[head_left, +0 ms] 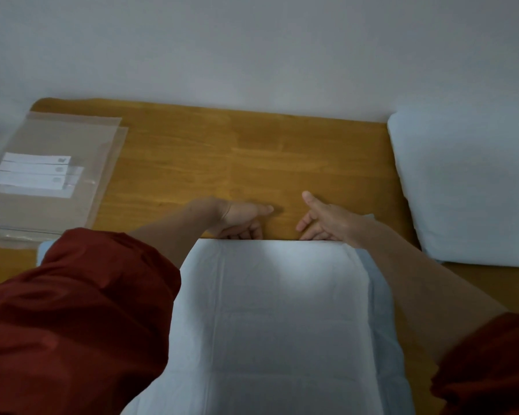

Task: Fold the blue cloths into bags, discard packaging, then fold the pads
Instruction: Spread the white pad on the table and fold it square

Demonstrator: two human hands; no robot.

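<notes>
A white quilted pad with pale blue edges lies in front of me on the wooden table, its far edge near mid-frame. My left hand and my right hand are at that far edge, close together. On both hands the fingers point down to the edge and the thumb sticks out. The frame does not show whether the fingertips pinch the edge or only touch it. Red sleeves cover both upper arms.
A stack of clear plastic bags with white labels lies at the table's left. A thick stack of pale blue-white pads sits at the right. A white wall rises behind the table's far edge.
</notes>
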